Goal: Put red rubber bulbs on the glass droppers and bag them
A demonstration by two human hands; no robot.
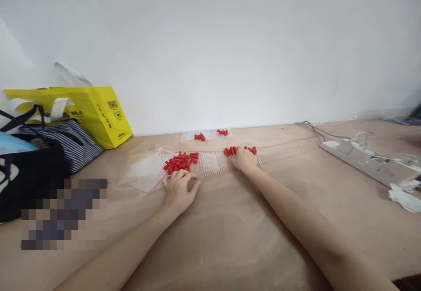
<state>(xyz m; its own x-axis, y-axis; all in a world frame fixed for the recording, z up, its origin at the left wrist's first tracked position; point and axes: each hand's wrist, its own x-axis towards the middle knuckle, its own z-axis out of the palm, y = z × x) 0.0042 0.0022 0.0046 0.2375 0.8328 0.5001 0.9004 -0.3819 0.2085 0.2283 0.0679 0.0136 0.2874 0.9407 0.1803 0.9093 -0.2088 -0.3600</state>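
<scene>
A pile of red rubber bulbs (179,163) lies on clear zip bags (144,172). At the near edge of that pile rests my left hand (179,189), fingers loosely curved, thumb apart, holding nothing that I can see. To its right, thin clear tubes (213,163) lie side by side in a row. My right hand (242,159) is at the right part of this row, its fingers closed at the red bulbs; the fingertips are partly hidden. Red bulbs (230,151) cap the tubes beside that hand, and more show to its right.
Farther back, a clear bag (212,135) holds red-ended pieces near the wall. On the left stand a yellow bag (98,115), a striped bag (77,144) and a black bag (33,172). A power strip (345,156) with plugs, cables and a crumpled tissue (404,198) are at right.
</scene>
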